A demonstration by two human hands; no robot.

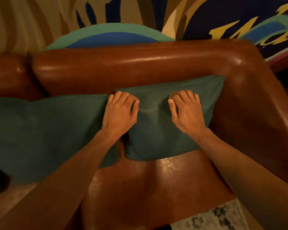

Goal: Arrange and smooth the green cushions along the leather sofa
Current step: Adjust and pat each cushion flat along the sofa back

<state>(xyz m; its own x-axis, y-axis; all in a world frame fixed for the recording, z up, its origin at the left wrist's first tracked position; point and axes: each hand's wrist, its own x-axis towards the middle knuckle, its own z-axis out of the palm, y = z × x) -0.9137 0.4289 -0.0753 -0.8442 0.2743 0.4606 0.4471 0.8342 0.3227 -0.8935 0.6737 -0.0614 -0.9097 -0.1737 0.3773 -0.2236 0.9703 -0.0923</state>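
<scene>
Pressing down side by side, the left hand (121, 112) and right hand (186, 112) lie flat, fingers curled into the top edge of the right cushion (158, 130), gripping nothing. It leans in the sofa (131, 63) corner at centre right of the frame, long axis left-right. The second cushion (45, 130) touches it at left, nearer the left hand.

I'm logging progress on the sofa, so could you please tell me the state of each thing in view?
Right-hand green fabric cushion: leaning in the sofa corner, dented between the hands.
Left-hand green fabric cushion: leaning on the backrest, unheld.
Left hand: pressed flat on the right-hand cushion.
Right hand: likewise, no grip.
Brown leather sofa: front of seat bare.
</scene>
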